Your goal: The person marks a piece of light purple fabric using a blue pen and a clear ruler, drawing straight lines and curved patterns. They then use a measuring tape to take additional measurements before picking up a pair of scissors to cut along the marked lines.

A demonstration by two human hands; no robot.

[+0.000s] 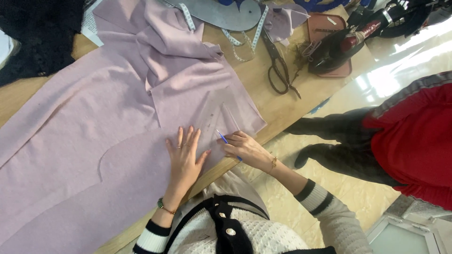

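My left hand (184,157) lies flat, fingers spread, on pale lilac fabric (84,136) spread over a wooden table (278,110). Under its fingertips a clear plastic ruler (217,110) rests on the fabric. My right hand (246,149) grips a blue marking pencil (222,137), its tip touching the cloth beside the ruler near the table's front edge. A curved cut piece of the same fabric lies under my left wrist.
Large black scissors (278,66), a white tape measure (245,44) and a grey pattern piece (221,11) lie at the back. An iron (339,44) sits on a reddish stand. Black fuzzy cloth (40,35) is far left. Another person in red (414,136) stands on the right.
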